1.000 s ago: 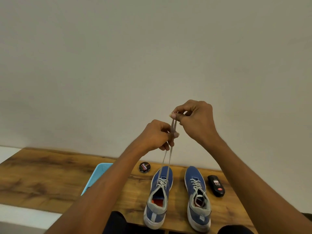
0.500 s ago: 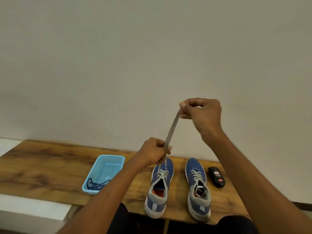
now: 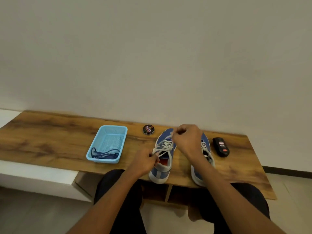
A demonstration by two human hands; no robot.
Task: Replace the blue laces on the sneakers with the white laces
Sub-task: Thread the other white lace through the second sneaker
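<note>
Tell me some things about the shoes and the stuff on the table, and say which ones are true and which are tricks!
1. The blue laces lie in the light blue basket. True.
2. Both hands are resting flat on the table. False: the left hand and right hand each pinch the white lace of the left sneaker.
3. The round tin sits between the basket and the sneakers. True.
4. The black bottle is inside the basket. False: it lies on the table, right of the right sneaker.
5. The right sneaker has no laces. False: white laces show on it.
</note>
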